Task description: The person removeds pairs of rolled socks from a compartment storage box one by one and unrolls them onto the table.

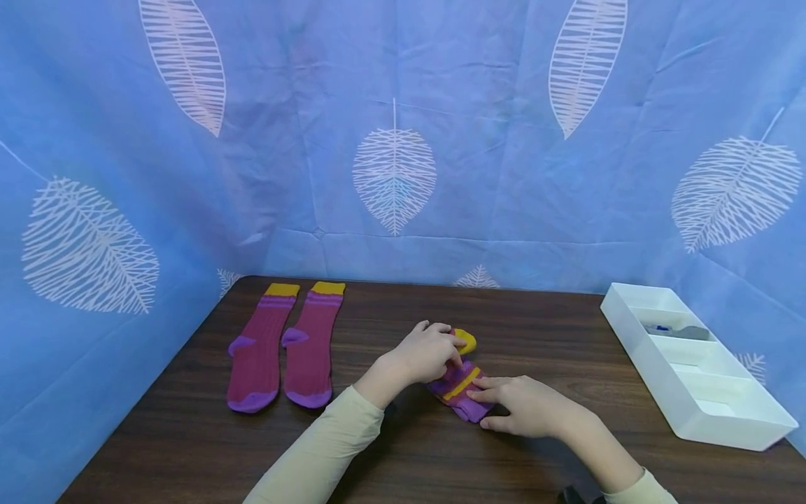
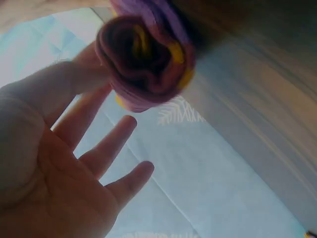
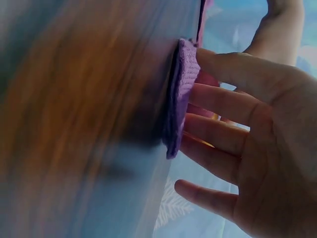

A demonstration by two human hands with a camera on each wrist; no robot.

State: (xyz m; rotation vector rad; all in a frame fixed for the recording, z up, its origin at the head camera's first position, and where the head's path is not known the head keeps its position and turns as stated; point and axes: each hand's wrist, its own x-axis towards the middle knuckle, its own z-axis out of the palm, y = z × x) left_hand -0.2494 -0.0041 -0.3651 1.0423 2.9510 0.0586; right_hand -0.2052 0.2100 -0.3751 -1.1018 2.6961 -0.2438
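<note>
A partly rolled sock bundle (image 1: 462, 385), maroon and purple with yellow bands, lies on the table between both hands. Whether it is one sock or two, I cannot tell. My left hand (image 1: 425, 352) grips its far, rolled part; the left wrist view shows the spiral roll (image 2: 146, 64) at the thumb and index finger, with the other fingers spread. On the near side, my right hand (image 1: 525, 406) rests straight fingers on the bundle. In the right wrist view, its thumb and fingers touch the flat purple end (image 3: 181, 99).
Two flat maroon socks (image 1: 261, 350) with yellow cuffs and purple toes lie side by side at the left. A white divided tray (image 1: 651, 374) stands at the right edge, a grey-and-blue object (image 1: 676, 331) in one compartment. Blue leaf-patterned cloth (image 1: 491, 175) hangs behind the dark wooden table.
</note>
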